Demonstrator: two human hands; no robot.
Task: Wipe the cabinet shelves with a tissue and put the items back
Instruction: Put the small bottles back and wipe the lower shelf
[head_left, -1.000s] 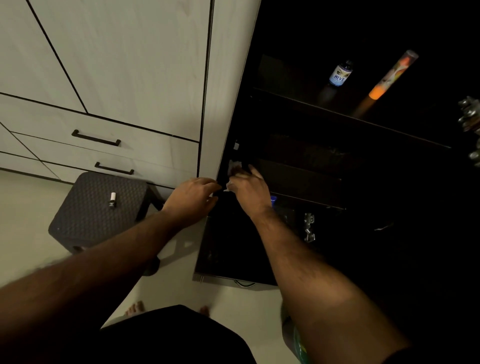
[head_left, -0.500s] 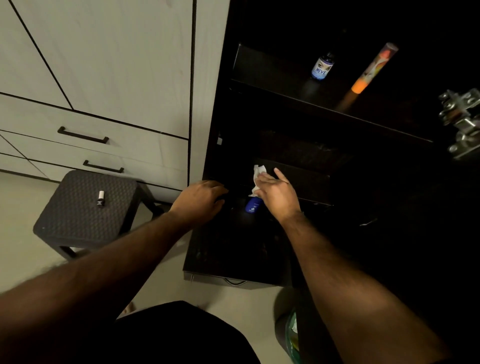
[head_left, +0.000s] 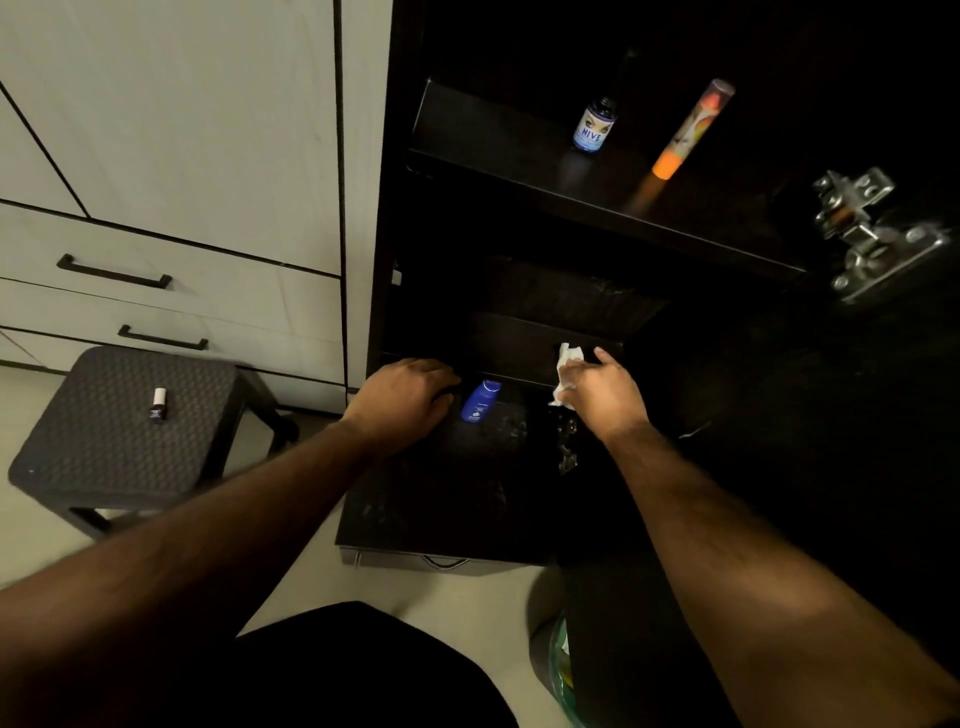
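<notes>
The dark cabinet stands open, and its pulled-out lower shelf (head_left: 441, 499) is dusty. My right hand (head_left: 605, 395) is shut on a crumpled white tissue (head_left: 567, 364) and presses it against the front edge of the inner ledge at the back right. My left hand (head_left: 402, 397) rests with curled fingers on the shelf's left rear corner; what is under the fingers is hidden. A small blue bottle (head_left: 480, 401) lies between the two hands, just right of my left hand. On the upper shelf (head_left: 493, 150) stand a dark labelled bottle (head_left: 595, 124) and an orange tube (head_left: 685, 132).
A dark woven stool (head_left: 104, 457) stands on the floor at the left, with a small white-capped bottle (head_left: 158, 404) on top. White drawers (head_left: 218, 296) with black handles fill the left wall. A metal door hinge (head_left: 867, 234) juts out at the right. Something green (head_left: 561, 665) sits by my right forearm.
My right hand has slid the tissue rightward along the ledge, away from my left hand, uncovering the blue bottle. My left hand has stayed in place. The camera has tilted slightly.
</notes>
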